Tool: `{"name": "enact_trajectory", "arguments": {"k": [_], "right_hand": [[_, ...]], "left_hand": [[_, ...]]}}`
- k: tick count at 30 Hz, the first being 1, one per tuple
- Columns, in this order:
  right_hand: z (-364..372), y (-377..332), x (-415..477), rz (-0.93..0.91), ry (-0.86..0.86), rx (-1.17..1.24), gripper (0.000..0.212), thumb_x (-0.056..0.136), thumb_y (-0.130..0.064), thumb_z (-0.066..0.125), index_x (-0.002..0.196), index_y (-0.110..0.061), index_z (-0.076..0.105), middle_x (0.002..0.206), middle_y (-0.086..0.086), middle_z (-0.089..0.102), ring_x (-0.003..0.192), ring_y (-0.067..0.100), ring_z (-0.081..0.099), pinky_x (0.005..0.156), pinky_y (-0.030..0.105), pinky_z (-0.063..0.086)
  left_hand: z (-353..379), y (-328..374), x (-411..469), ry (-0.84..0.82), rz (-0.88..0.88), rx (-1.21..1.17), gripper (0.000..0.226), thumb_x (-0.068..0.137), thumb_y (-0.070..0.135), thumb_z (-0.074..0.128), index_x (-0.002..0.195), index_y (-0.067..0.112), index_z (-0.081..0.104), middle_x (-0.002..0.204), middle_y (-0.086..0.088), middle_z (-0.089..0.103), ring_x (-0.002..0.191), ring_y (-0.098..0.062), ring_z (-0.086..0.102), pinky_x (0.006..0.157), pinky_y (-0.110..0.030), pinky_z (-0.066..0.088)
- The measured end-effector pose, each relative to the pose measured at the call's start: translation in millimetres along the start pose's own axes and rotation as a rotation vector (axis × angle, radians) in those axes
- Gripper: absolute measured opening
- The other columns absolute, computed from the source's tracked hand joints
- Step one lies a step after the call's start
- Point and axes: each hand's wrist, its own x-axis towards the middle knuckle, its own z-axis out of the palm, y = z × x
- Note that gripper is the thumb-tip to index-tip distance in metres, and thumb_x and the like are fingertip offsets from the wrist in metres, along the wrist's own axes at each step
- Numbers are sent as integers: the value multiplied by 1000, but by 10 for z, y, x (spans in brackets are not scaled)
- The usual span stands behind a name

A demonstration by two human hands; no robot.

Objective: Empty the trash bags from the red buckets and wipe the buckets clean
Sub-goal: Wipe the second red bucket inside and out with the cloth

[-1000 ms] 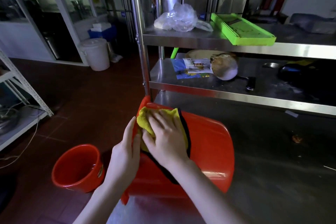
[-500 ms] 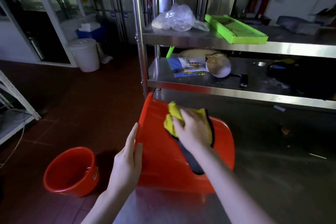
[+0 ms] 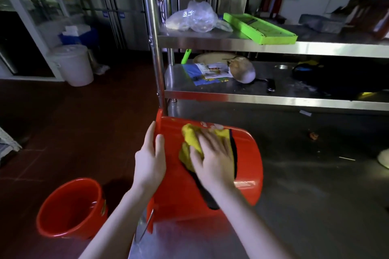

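Observation:
A red bucket point(image 3: 248, 162) lies on its side on the steel table point(image 3: 315, 206), its mouth facing left. My left hand point(image 3: 150, 159) steadies it at the rim, fingers straight along the edge. With flat, spread fingers my right hand point(image 3: 214, 157) presses a yellow cloth with a black edge point(image 3: 190, 143) against the bucket's outer wall. A second red bucket point(image 3: 69, 208) stands upright on the floor at lower left and looks empty.
A steel shelf rack point(image 3: 273, 96) rises right behind the bucket, its post point(image 3: 155, 48) close to the rim. It carries a clear plastic bag point(image 3: 193, 18), a green tray point(image 3: 261, 27) and a round bowl point(image 3: 242, 68). A white lidded pail point(image 3: 72, 64) stands far left on the floor.
My right hand has rubbed the cloth across the bucket wall, right and then back toward the rim. The left hand has shifted along the rim, and the view has moved nearer.

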Motion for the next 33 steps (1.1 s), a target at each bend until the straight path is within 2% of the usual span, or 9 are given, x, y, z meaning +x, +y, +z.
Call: {"name": "enact_trajectory", "arguments": {"k": [3, 6, 8, 13, 17, 20, 25, 28, 33], "right_hand": [[-189, 401, 242, 318, -16, -86, 34, 92, -43, 44, 107, -21, 66, 114, 3, 67, 110, 28, 58, 100, 42, 39], [-299, 594, 461, 574, -124, -97, 34, 94, -43, 39, 100, -22, 65, 112, 3, 66, 112, 27, 55, 100, 40, 36], [-249, 454, 537, 498, -157, -121, 33, 94, -45, 39, 104, -25, 64, 114, 0, 65, 112, 25, 55, 103, 40, 34], [28, -257, 296, -81, -155, -2, 44, 93, -45, 44, 125, -23, 62, 133, -5, 59, 128, 19, 49, 113, 44, 26], [-21, -167, 228, -193, -141, 62, 48, 94, -48, 41, 132, -23, 58, 138, -7, 55, 134, 14, 44, 115, 42, 27], [-179, 355, 318, 2, -111, 53, 39, 94, -45, 45, 118, -22, 65, 123, -2, 65, 118, 21, 55, 107, 43, 36], [-415, 1024, 594, 574, -260, 11, 36, 94, -47, 37, 104, -21, 61, 114, 10, 65, 107, 33, 58, 95, 42, 44], [-291, 640, 552, 356, -230, -96, 38, 92, -49, 38, 106, -24, 62, 114, 2, 64, 110, 28, 56, 97, 41, 41], [-124, -84, 33, -171, -170, 33, 49, 92, -48, 41, 129, -21, 59, 141, 0, 53, 136, 25, 42, 112, 49, 30]], "left_hand": [[-19, -85, -204, -17, 16, -76, 45, 99, 51, 34, 144, 52, 27, 56, 0, 63, 41, -4, 51, 46, -25, 47], [67, -113, -389, -12, 71, -82, 44, 100, 46, 33, 141, 60, 23, 49, 1, 53, 40, -8, 46, 43, -28, 44], [125, -135, -454, 2, 97, -67, 45, 100, 45, 33, 138, 65, 21, 46, 3, 52, 38, -7, 46, 41, -25, 43], [161, -196, -435, 56, 108, -20, 45, 101, 40, 34, 137, 65, 25, 48, 3, 58, 33, -9, 45, 37, -22, 38], [167, -152, -481, 79, 95, -36, 45, 96, 51, 31, 139, 61, 27, 56, -2, 63, 33, -17, 48, 35, -26, 38], [173, -131, -544, 104, 70, -35, 46, 92, 57, 30, 136, 65, 27, 47, 3, 54, 35, -10, 46, 36, -21, 39], [184, -102, -634, 114, 56, -39, 44, 94, 54, 32, 134, 69, 25, 50, -3, 56, 37, -13, 49, 38, -24, 44], [172, -96, -677, 109, 23, -25, 45, 91, 57, 33, 135, 68, 25, 66, -17, 63, 50, -27, 60, 48, -35, 51], [-5, -39, -582, 19, -52, -11, 36, 86, 55, 45, 121, 63, 38, 87, 9, 72, 69, -7, 68, 60, -24, 55]]}}
